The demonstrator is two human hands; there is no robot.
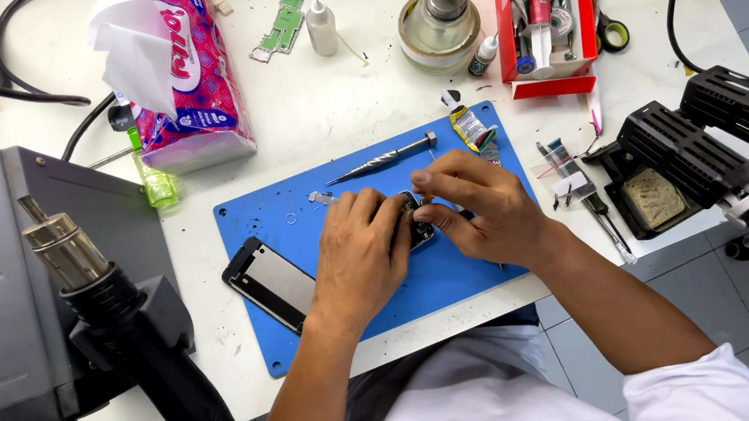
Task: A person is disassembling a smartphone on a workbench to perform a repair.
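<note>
So you've got a small dark device (416, 222) right in the middle of the blue work mat (293, 203), mostly buried under your fingers. Your left hand (359, 253) is curled over it, fingers pressed onto its left side, and your right hand (484, 208) comes in from the other side, fingertips pinched on its right edge. Can't tell whether you've got a tool in there, it's too covered up.

Just left of your left hand a flat phone panel (268, 282) hangs over the mat's edge. Above your knuckles lies a metal screwdriver (383, 157), with a squeezed tube (470, 128) beside it. The hot air gun (126, 320) sits off to your left, the red tool box (545, 3) up top right.
</note>
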